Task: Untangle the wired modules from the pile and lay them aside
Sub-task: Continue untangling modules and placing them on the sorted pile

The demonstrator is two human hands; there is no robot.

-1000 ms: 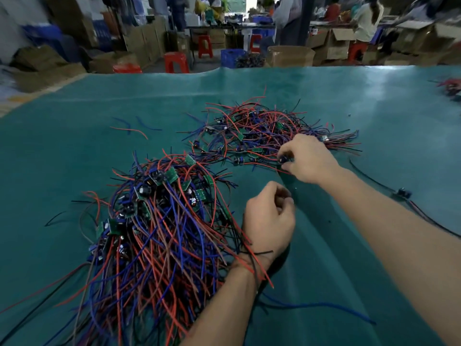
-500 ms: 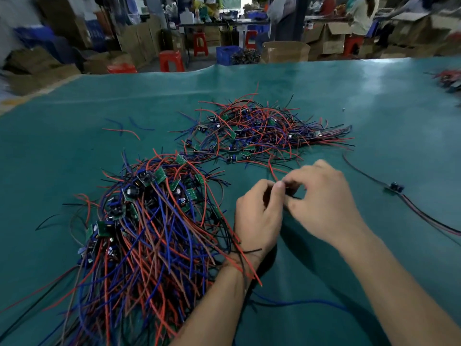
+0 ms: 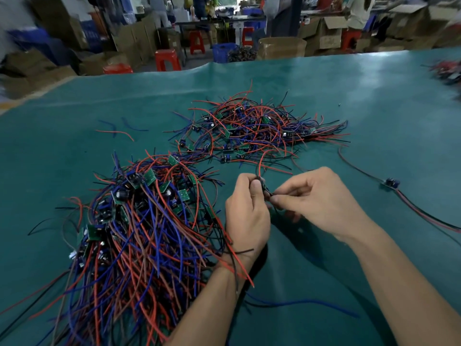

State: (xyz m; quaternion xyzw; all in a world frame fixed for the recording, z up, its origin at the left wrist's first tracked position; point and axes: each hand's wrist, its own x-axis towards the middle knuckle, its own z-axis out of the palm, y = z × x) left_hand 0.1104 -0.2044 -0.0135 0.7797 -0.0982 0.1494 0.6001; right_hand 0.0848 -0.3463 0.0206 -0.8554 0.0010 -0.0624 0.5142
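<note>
Right now I see my left hand point(image 3: 245, 216) and right hand point(image 3: 316, 203) meeting above the green table mat point(image 3: 374, 108), both curled around one small dark module point(image 3: 262, 184): the left pinches it between thumb and fingers, and the right pinches its lower end just beside the left thumb. A red wire point(image 3: 263, 158) arcs up from the held piece toward the far pile point(image 3: 249, 128), which lies spread out beyond my hands. The big tangled pile point(image 3: 139, 221) of red, blue and black leads with green boards sits to my left, its strands draped across my left wrist. Off to the right, a single module point(image 3: 391, 183) lies alone on the mat, well apart from both piles, with its wires trailing away.
</note>
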